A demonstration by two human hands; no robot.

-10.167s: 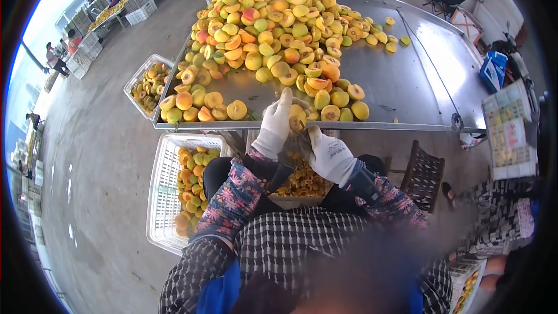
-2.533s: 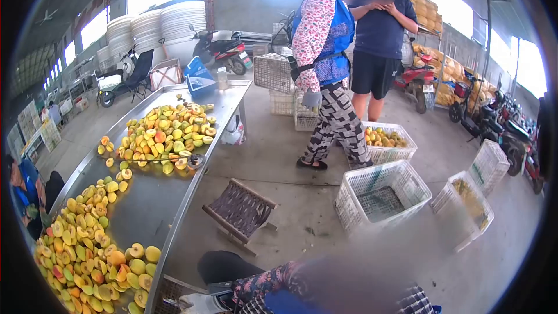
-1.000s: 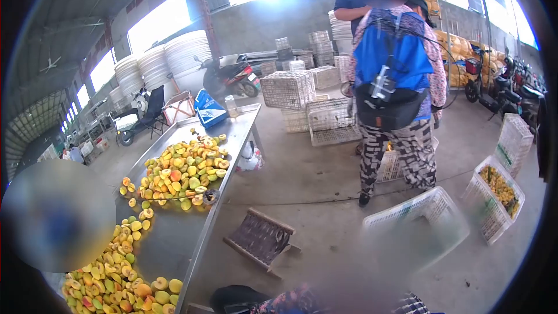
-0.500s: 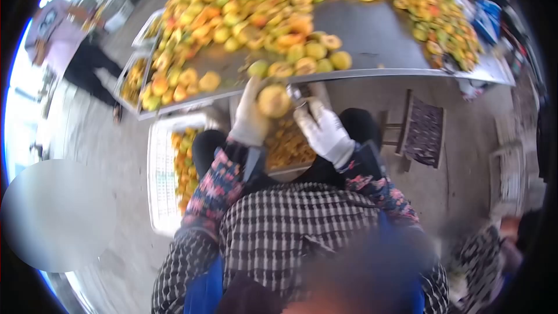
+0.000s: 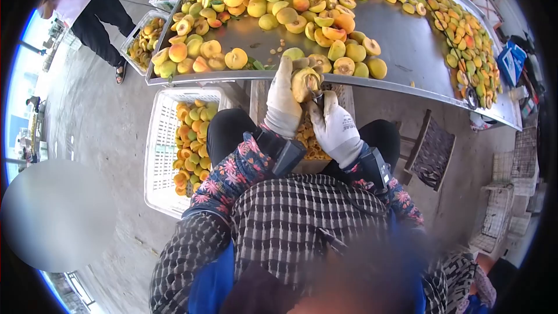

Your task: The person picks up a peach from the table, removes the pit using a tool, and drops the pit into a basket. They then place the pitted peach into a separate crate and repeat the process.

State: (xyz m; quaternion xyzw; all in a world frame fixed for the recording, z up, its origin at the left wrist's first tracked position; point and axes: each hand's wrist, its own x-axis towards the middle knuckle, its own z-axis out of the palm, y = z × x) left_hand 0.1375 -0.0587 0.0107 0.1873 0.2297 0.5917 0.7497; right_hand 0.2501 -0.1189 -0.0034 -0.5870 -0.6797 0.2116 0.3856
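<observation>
My left hand (image 5: 283, 103), in a white glove, grips a yellow peach (image 5: 304, 83) just below the edge of the steel table (image 5: 401, 52). My right hand (image 5: 334, 128), also gloved, holds a small metal tool (image 5: 317, 97) against the underside of that peach. Below both hands, between my knees, a box of peach pits and scraps (image 5: 308, 145) shows partly. A big heap of whole and halved peaches (image 5: 273, 6) covers the table in front of me.
A white crate of peaches (image 5: 174, 151) stands on the floor at my left knee. Another crate (image 5: 145, 40) sits by the table's left end, near a standing person (image 5: 93, 6). A low wooden stool (image 5: 433, 151) is on my right; more halved peaches (image 5: 471, 40) lie along the table's right side.
The view swung from the hall and standing people down to my lap and the table. Both hands now sit slightly lower and steadier, with the tool at the peach.
</observation>
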